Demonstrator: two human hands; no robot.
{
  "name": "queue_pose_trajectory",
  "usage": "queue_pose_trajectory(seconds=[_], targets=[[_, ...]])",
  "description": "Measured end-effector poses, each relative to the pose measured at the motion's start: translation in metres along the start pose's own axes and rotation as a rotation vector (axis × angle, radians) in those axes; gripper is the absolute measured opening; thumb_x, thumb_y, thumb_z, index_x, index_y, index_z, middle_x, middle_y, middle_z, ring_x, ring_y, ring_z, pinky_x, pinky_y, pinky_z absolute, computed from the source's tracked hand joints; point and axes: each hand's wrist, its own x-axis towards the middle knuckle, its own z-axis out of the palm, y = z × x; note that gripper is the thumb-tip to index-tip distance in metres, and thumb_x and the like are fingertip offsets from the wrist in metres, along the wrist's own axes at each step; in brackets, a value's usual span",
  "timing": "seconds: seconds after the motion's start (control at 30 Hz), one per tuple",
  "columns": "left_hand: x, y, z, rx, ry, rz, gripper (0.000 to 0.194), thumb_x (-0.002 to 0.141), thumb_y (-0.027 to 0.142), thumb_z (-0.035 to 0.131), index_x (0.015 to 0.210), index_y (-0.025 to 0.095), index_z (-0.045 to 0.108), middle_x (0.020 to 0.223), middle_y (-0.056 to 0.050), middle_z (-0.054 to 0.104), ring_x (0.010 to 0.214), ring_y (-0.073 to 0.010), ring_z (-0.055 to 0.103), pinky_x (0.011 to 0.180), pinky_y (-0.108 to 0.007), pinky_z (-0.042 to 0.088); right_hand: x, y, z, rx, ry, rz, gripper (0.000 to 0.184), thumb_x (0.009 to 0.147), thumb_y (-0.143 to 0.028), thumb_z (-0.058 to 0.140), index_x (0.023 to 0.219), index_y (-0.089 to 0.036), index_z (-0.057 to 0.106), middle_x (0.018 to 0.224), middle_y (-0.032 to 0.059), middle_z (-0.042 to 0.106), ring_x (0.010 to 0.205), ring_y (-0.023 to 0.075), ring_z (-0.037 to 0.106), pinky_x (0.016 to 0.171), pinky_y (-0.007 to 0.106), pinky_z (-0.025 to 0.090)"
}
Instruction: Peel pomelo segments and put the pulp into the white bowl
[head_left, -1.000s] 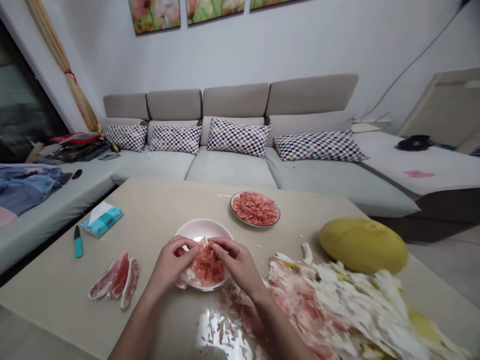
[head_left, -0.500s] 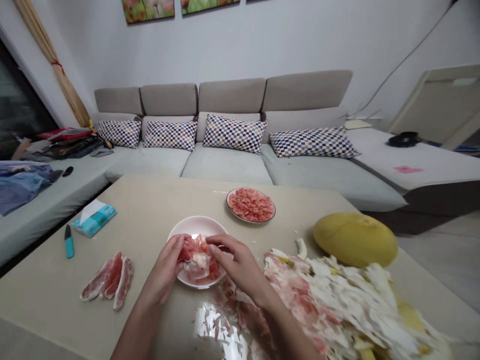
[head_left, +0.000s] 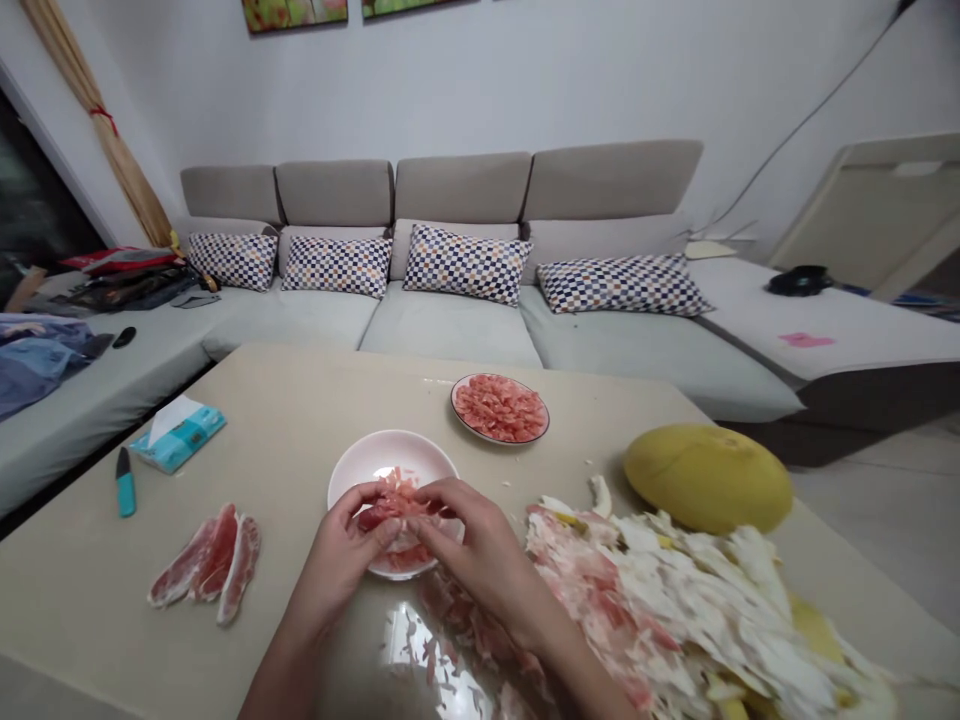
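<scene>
Over a white bowl (head_left: 360,455), my left hand (head_left: 346,540) and my right hand (head_left: 472,530) pinch a red pomelo segment (head_left: 386,512) between them. Pale membrane shows on its near side, between my thumbs. Loose red pulp lies in the bowl beneath, partly covered by my fingers. To the left of my left hand, several unpeeled pomelo segments (head_left: 214,555) rest on the table. A plate heaped with red pulp (head_left: 501,408) stands beyond the bowl.
Right of my right arm spreads a heap of pomelo peel and membrane (head_left: 675,610), with a whole yellow pomelo (head_left: 709,478) behind it. A tissue pack (head_left: 180,435) and a teal-handled knife (head_left: 125,485) lie at the left. The sofa (head_left: 450,325) stands beyond the table (head_left: 300,390).
Half a second ago the segment's pale membrane faced up in my left hand, with my right fingers at its side. Now both thumbs have come together on its near side.
</scene>
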Motion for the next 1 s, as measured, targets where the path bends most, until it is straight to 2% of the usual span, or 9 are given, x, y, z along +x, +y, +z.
queue_pose_trajectory(seconds=[0.1,0.27,0.4,0.57,0.7,0.8,0.93,1.0], targets=[[0.003,-0.006,-0.005,0.057,-0.029,0.041,0.037,0.065,0.029,0.085,0.096,0.019,0.067,0.097,-0.004,0.069,0.094,-0.0194,0.064,0.083,-0.027,0.049,0.002,0.001,0.0,0.059,0.013,-0.015,0.023,0.081,-0.019,0.071,0.104,-0.023,0.067,0.103,0.0039,0.069,0.093,0.0192,0.063,0.083,0.03,0.048],[0.002,-0.005,-0.009,0.058,-0.101,0.002,0.035,0.063,0.032,0.085,0.088,0.017,0.067,0.087,-0.003,0.07,0.086,-0.0185,0.064,0.078,-0.026,0.048,0.003,-0.002,0.001,0.091,-0.058,-0.039,0.01,0.082,-0.017,0.069,0.091,-0.022,0.071,0.086,0.001,0.069,0.077,0.0152,0.064,0.07,0.025,0.049],[0.001,-0.003,-0.01,0.053,-0.125,-0.011,0.034,0.064,0.032,0.085,0.089,0.018,0.067,0.086,-0.002,0.069,0.085,-0.0177,0.064,0.076,-0.025,0.048,0.002,-0.001,0.003,0.091,-0.053,-0.054,0.011,0.082,-0.015,0.066,0.089,-0.021,0.072,0.082,0.0012,0.068,0.072,0.0141,0.063,0.065,0.023,0.049],[0.002,-0.002,-0.011,0.065,-0.078,0.009,0.036,0.063,0.027,0.086,0.092,0.02,0.066,0.094,-0.002,0.069,0.091,-0.0173,0.063,0.077,-0.023,0.048,0.006,0.001,0.006,0.18,-0.049,0.031,0.008,0.08,-0.015,0.066,0.083,-0.018,0.072,0.08,0.0021,0.069,0.069,0.0135,0.062,0.062,0.022,0.047],[0.001,-0.002,-0.012,0.053,-0.054,-0.011,0.041,0.063,0.028,0.085,0.097,0.021,0.063,0.093,-0.002,0.068,0.088,-0.0169,0.063,0.073,-0.023,0.048,0.007,0.001,0.007,0.241,-0.076,0.093,0.007,0.082,-0.018,0.066,0.083,-0.017,0.073,0.08,0.0023,0.069,0.069,0.0134,0.061,0.06,0.021,0.045],[0.001,0.0,-0.012,0.068,-0.035,-0.004,0.04,0.061,0.027,0.086,0.093,0.02,0.063,0.087,-0.001,0.067,0.084,-0.0164,0.063,0.071,-0.023,0.048,0.007,-0.001,0.006,0.216,-0.091,0.079,0.009,0.082,-0.018,0.066,0.088,-0.018,0.073,0.084,0.0023,0.07,0.074,0.0144,0.062,0.065,0.023,0.046],[0.0,0.0,-0.012,0.109,-0.044,0.004,0.036,0.06,0.025,0.086,0.087,0.018,0.062,0.083,0.0,0.066,0.079,-0.0161,0.061,0.069,-0.024,0.048,0.006,-0.002,0.004,0.203,-0.103,0.075,0.021,0.077,-0.02,0.073,0.098,-0.021,0.072,0.093,0.002,0.071,0.078,0.0155,0.062,0.067,0.024,0.047],[0.0,-0.001,-0.012,0.115,-0.059,-0.007,0.035,0.061,0.025,0.085,0.086,0.018,0.062,0.081,0.0,0.065,0.077,-0.016,0.061,0.068,-0.024,0.048,0.007,-0.002,0.004,0.204,-0.096,0.069,0.014,0.078,-0.021,0.072,0.092,-0.021,0.072,0.088,0.0018,0.07,0.076,0.0155,0.062,0.066,0.025,0.046]])
